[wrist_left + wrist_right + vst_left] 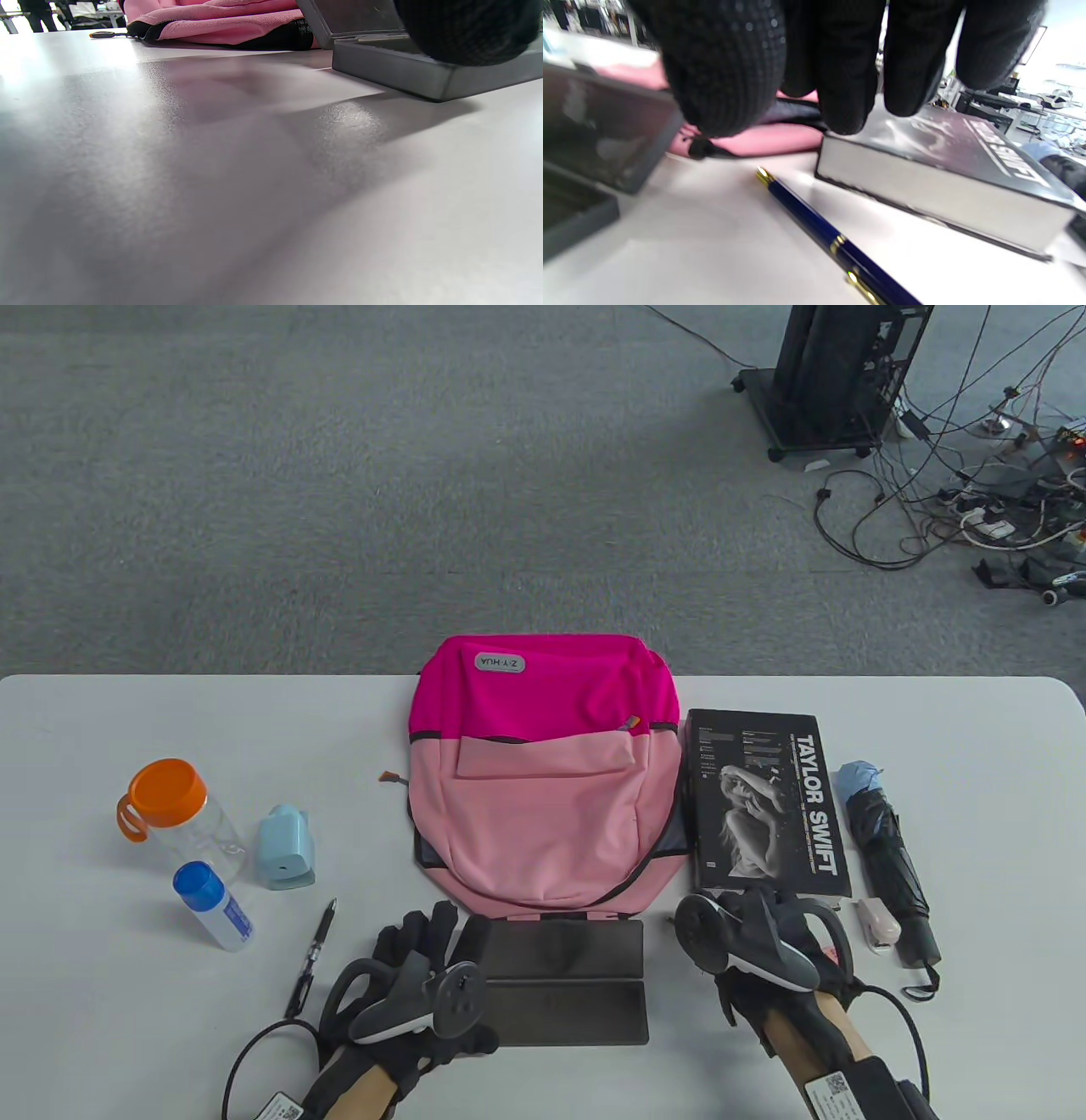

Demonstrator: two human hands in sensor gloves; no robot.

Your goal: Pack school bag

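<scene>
A pink backpack (543, 780) lies flat and closed in the middle of the table; it also shows in the left wrist view (220, 21). In front of it an open grey pencil case (564, 984) lies flat. My left hand (437, 933) rests with spread fingers at the case's left edge; a fingertip (466, 29) lies over the case (390, 67). My right hand (742, 912) hovers, holding nothing, at the near end of the black Taylor Swift book (764, 802). In the right wrist view its fingers (840, 63) hang above a blue pen with gold trim (814, 220) lying on the table.
On the left stand an orange-lidded clear bottle (174, 814), a light blue sharpener (286, 848) and a blue-capped tube (212, 906). A black pen (312, 957) lies near my left hand. A folded dark umbrella (887, 865) and a small white object (878, 929) lie right of the book.
</scene>
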